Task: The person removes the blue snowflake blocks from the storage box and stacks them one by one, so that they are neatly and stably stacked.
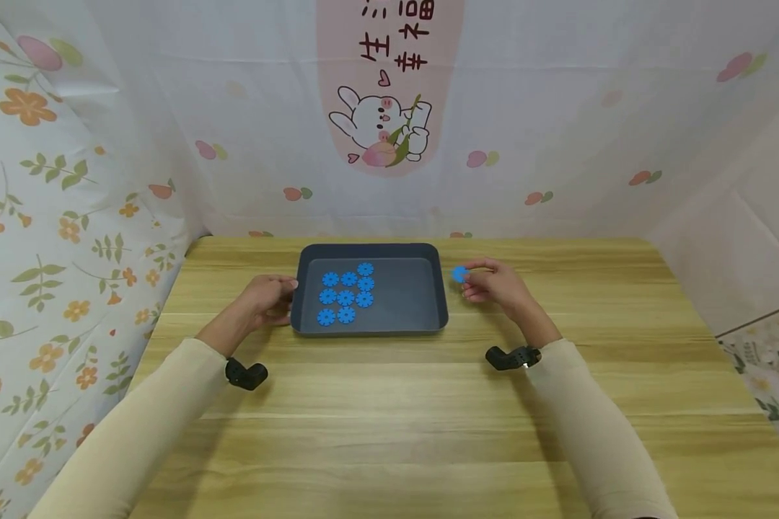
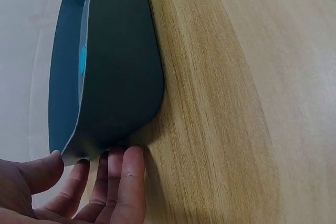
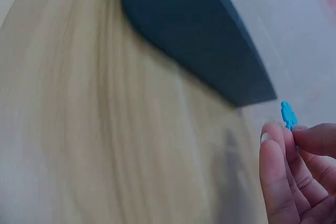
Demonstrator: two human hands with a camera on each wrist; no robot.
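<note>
A dark grey tray [image 1: 402,303] lies on the table with several blue notched discs [image 1: 345,298] inside, grouped in its left half. At the tray's left side, my left hand [image 1: 266,299] grips the rim, thumb on the edge and fingers against the outer wall; the left wrist view shows this hand [image 2: 100,192] at a corner of the tray [image 2: 121,61]. Just beyond the right wall, my right hand [image 1: 496,285] pinches one blue notched disc [image 1: 459,274] between thumb and fingers. In the right wrist view that disc [image 3: 287,114] is seen nearly edge-on.
The wooden table [image 1: 389,418] extends in front of the tray and to both sides. A white curtain [image 1: 253,108] with a printed rabbit hangs behind it, and flowered cloth [image 1: 58,274] covers the left side. Each wrist carries a black camera mount [image 1: 247,375].
</note>
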